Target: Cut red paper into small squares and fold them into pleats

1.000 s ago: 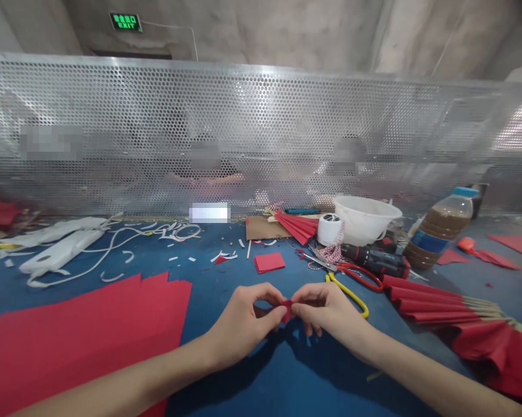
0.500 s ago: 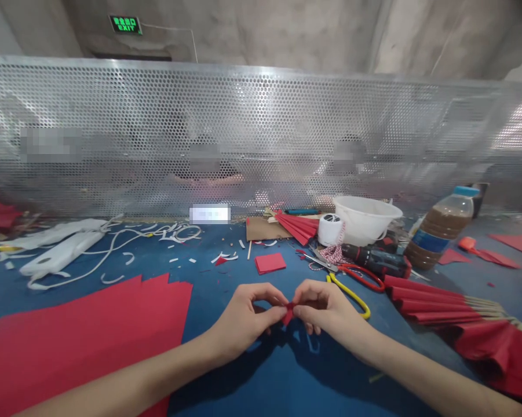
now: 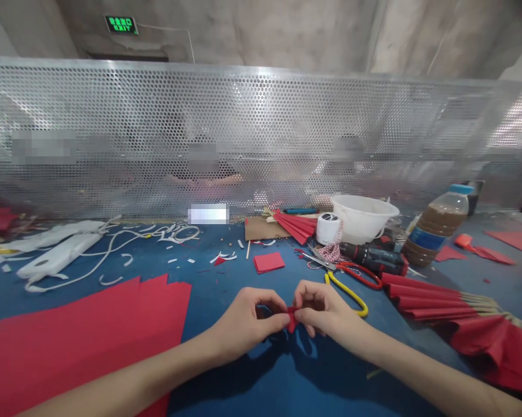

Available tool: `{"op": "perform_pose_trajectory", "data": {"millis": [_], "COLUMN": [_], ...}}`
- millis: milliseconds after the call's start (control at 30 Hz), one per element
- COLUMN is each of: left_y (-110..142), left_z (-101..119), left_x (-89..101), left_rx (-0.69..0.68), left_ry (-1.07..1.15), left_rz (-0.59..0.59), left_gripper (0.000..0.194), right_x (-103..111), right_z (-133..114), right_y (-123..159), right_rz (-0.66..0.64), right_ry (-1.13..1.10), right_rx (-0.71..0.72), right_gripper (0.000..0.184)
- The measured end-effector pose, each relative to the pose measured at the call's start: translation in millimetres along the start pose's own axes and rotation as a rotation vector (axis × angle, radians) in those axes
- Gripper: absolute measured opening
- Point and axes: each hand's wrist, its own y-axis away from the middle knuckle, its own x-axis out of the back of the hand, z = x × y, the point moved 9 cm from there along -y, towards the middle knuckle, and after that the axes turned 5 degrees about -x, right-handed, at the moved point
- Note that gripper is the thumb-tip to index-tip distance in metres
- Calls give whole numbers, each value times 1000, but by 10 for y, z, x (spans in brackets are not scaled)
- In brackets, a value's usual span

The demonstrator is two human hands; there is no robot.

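At far left, a large stack of red paper sheets (image 3: 69, 341) is laid on the blue work surface (image 3: 226, 278), with long white plastic strips (image 3: 58, 252) and thin white offcuts scattered behind it. The left hand (image 3: 243, 318) is held just right of the sheets, curled into a pinch on a small folded red paper piece (image 3: 291, 318), which is located low in the view between the two hands. The long axis of the piece is set roughly upright with a slight tilt, its lower tip pointing toward the person and its upper part partly hidden by the fingers. The right hand (image 3: 324, 310) is closed in a matching pinch from the other side. Both hands are in contact with the piece, and neither can be told as clearly nearer; the exact fold cannot be made out. A small stack of red paper squares (image 3: 269, 262) is placed beyond the hands. Further right, red-handled steel scissors (image 3: 356, 275), a curved yellow handle (image 3: 347, 298), a black cordless drill (image 3: 371, 259), a white plastic bowl (image 3: 362, 217) and a plastic bottle of brown liquid (image 3: 434, 229) are grouped, and a pleated red paper fan (image 3: 434, 304) is laid beside the right forearm.
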Motion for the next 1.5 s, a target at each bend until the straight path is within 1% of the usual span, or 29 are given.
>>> {"op": "perform_pose_trajectory", "data": {"millis": [100,167,267,400,500,600,800,1167,1300,1367,1433,1500], "left_y": [-3,-11,-27,-43,-43,-31,-9,-4,-11,-28,-44,-51], "left_z": [-3,-51,-129,-171,-167,-146,-35,-117,-103,-110,-126,-129], "left_x": [-5,3,21,22,22,14,-47,-49,-40,-9,64,137], "left_rx": [-10,14,44,46,42,43,-14,-14,-11,-3,7,5], "left_ry": [-8,14,64,67,66,54,60,0,-15,27,73,94], "left_rz": [-3,9,36,39,42,35,-23,-39,-30,3,82,159], "left_gripper": [15,14,16,18,18,16,11,13,12,14,15,17], "right_x": [-18,-29,-37,-36,-49,-33,-13,-50,-50,-40,-45,-65], "right_z": [-6,-4,17,14,-2,11,113,62,73,83,88,76], "right_y": [1,-6,-12,7,20,10,-24,-7,-4,-3,0,5], "right_rz": [-8,-20,-36,-42,-57,-34,-2,-41,-31,-20,-28,-56], "right_ry": [31,21,8,30,22,24,48,32,49,36,23,34], "right_rx": [8,20,18,2,-1,10,-32,13,-22,-55,-82,-85], "right_gripper": [8,4,7,4,5,5,12,14,11,7,5,11]}}
